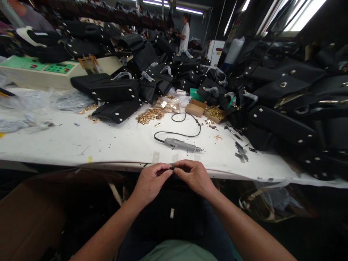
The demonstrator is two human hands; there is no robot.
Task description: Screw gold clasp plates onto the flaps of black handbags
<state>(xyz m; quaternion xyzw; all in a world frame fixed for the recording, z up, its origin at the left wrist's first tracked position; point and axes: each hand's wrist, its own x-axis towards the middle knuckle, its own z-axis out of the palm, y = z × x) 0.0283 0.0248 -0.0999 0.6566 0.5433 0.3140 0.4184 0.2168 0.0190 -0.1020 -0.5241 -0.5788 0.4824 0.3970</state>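
Note:
My left hand (pixel 152 181) and my right hand (pixel 194 175) meet at the table's front edge, thumbs and forefingers pinched together. Between the fingertips shows a tiny dark piece (pixel 172 168), too small to name. Below them, across my lap, lies a black bag (pixel 152 214) in shadow, with a small pale gold metal fitting (pixel 172 213) on it. Just beyond my fingers a grey electric screwdriver (pixel 181 145) rests on the white table (pixel 130 145), its tip pointing right and its black cord (pixel 178 134) looping behind it.
Gold metal fittings (pixel 150 115) are heaped beyond the screwdriver, beside two small cardboard boxes (pixel 195 108). Dark flat plates (pixel 240 152) and a pen-like tool (pixel 233 133) lie at right. Black bags (pixel 282 125) pile up around the back and right. A control box (pixel 35 74) stands left. A person (pixel 185 34) stands far back.

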